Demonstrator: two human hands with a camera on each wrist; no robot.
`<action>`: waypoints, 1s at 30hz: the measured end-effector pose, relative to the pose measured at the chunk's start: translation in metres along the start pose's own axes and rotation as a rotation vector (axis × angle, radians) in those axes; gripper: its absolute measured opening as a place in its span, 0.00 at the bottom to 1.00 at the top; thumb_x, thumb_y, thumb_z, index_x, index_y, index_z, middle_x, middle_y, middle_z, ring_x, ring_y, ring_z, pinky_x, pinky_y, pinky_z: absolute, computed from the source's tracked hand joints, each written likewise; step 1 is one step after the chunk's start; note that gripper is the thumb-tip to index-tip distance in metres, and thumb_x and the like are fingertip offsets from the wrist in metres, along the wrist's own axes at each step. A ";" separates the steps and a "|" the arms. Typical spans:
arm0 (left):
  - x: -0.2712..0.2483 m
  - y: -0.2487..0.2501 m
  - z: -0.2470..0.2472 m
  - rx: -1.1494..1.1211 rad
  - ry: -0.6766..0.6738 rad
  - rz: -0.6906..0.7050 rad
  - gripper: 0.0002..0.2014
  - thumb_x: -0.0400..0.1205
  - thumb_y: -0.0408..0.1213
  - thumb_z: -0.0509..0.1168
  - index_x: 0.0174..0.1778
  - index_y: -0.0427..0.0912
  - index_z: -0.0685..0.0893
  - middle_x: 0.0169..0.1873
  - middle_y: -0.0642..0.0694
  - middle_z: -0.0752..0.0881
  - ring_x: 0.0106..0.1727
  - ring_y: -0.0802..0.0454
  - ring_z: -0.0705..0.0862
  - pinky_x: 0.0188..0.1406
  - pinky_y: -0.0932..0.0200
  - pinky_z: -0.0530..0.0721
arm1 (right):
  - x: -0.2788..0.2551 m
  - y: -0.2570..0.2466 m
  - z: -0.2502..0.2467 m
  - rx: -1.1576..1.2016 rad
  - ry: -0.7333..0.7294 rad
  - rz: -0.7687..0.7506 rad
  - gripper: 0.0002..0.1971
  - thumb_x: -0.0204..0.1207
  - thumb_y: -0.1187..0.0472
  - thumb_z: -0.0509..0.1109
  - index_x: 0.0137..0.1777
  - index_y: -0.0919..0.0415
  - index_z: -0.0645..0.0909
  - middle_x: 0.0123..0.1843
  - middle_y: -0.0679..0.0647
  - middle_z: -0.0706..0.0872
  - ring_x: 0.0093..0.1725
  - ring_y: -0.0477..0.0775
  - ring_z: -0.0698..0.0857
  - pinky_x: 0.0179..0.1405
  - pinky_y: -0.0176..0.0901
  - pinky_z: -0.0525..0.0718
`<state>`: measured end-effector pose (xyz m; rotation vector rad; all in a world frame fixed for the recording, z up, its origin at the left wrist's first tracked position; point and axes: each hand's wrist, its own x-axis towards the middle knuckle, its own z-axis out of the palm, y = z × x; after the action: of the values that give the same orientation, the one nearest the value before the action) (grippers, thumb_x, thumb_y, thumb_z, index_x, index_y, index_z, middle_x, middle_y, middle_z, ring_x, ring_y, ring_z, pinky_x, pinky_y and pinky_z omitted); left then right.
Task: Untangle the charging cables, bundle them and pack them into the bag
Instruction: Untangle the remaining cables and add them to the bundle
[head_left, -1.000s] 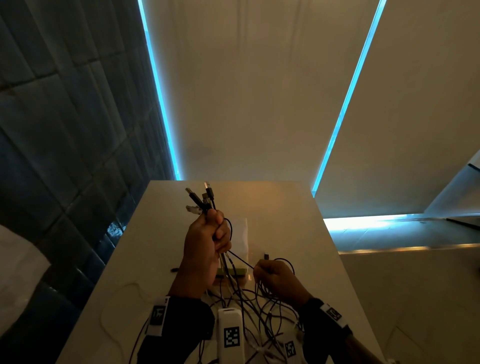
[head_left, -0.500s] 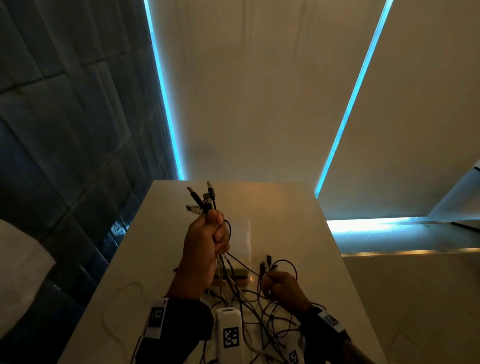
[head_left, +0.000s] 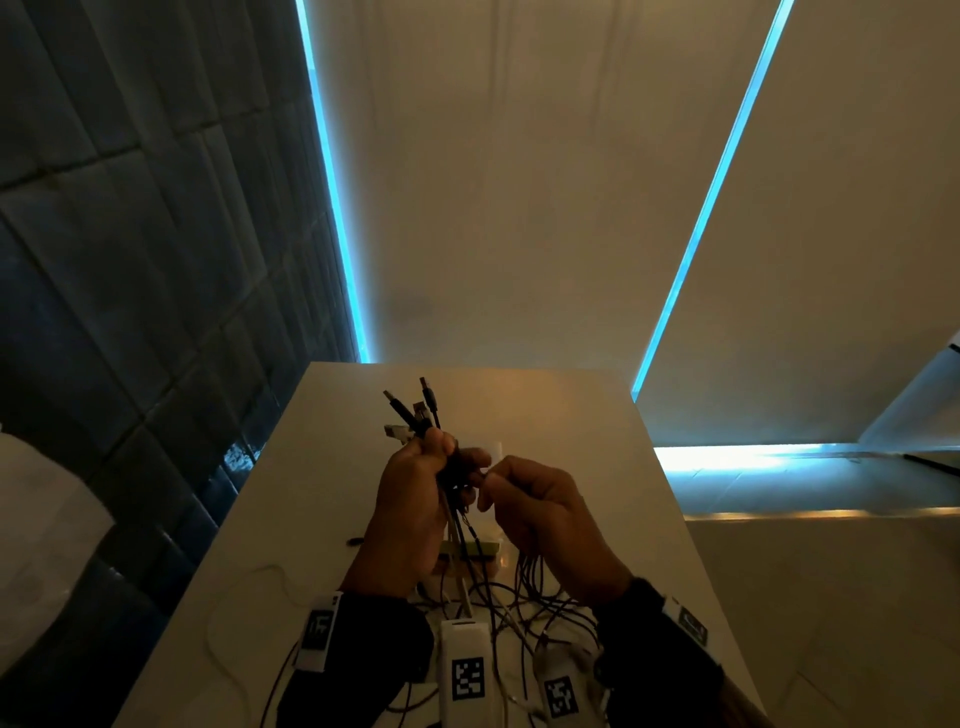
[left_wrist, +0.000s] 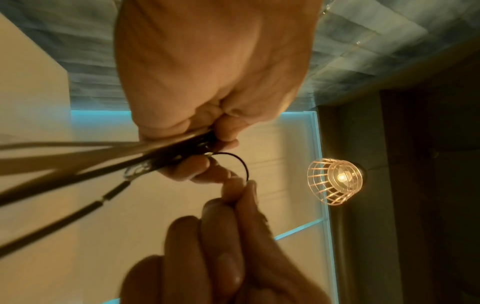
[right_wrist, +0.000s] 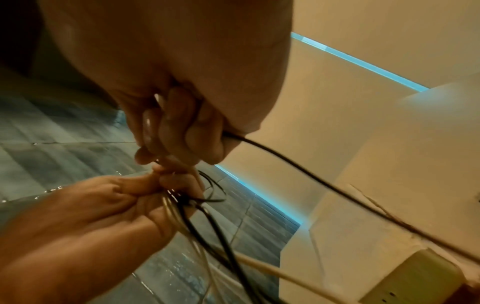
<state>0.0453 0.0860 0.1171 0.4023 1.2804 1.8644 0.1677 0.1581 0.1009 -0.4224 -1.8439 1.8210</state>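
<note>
My left hand (head_left: 441, 457) is raised over the table and grips a bunch of charging cables (head_left: 457, 519) in its fist. Several plug ends (head_left: 410, 415) stick up above the fist. My right hand (head_left: 493, 480) sits right beside it, fingertips touching the left fingers, and pinches a thin black cable (right_wrist: 285, 158). In the left wrist view that cable forms a small loop (left_wrist: 241, 164) between the two hands. The rest of the cables hang into a tangle (head_left: 524, 608) on the table. A clear bag with a greenish strip (head_left: 483, 545) lies under the hands, mostly hidden.
The white table (head_left: 597, 415) is narrow, with a dark tiled wall (head_left: 130, 260) along its left side. A thin pale cable (head_left: 223, 618) loops at the near left. White tagged blocks (head_left: 465, 670) sit at the near edge. A caged lamp (left_wrist: 335, 181) glows overhead.
My right hand has risen from the tangle on the table up to my left hand, bringing a black cable with it. My left hand has kept its grip and place.
</note>
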 end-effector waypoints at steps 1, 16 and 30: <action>0.000 0.002 -0.001 -0.075 -0.013 -0.012 0.15 0.89 0.37 0.49 0.38 0.40 0.73 0.27 0.44 0.86 0.33 0.47 0.83 0.36 0.51 0.79 | -0.001 0.002 0.001 -0.020 -0.020 0.016 0.13 0.84 0.65 0.62 0.37 0.63 0.79 0.20 0.44 0.67 0.20 0.43 0.62 0.20 0.34 0.61; 0.005 0.003 -0.006 -0.244 -0.147 0.033 0.17 0.89 0.38 0.47 0.33 0.42 0.70 0.20 0.52 0.70 0.17 0.59 0.64 0.17 0.65 0.67 | -0.009 0.089 -0.029 -0.288 0.016 0.139 0.15 0.81 0.63 0.65 0.32 0.52 0.81 0.26 0.45 0.77 0.28 0.43 0.73 0.32 0.32 0.71; 0.006 0.004 -0.012 -0.182 -0.116 0.042 0.17 0.88 0.39 0.48 0.34 0.42 0.70 0.20 0.52 0.70 0.17 0.59 0.62 0.17 0.65 0.64 | -0.009 0.147 -0.041 -0.365 0.098 0.256 0.18 0.80 0.64 0.66 0.28 0.53 0.79 0.21 0.45 0.76 0.22 0.38 0.73 0.27 0.29 0.70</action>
<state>0.0319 0.0828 0.1146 0.4354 1.0235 1.9441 0.1786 0.1951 -0.0473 -0.8998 -2.1346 1.5789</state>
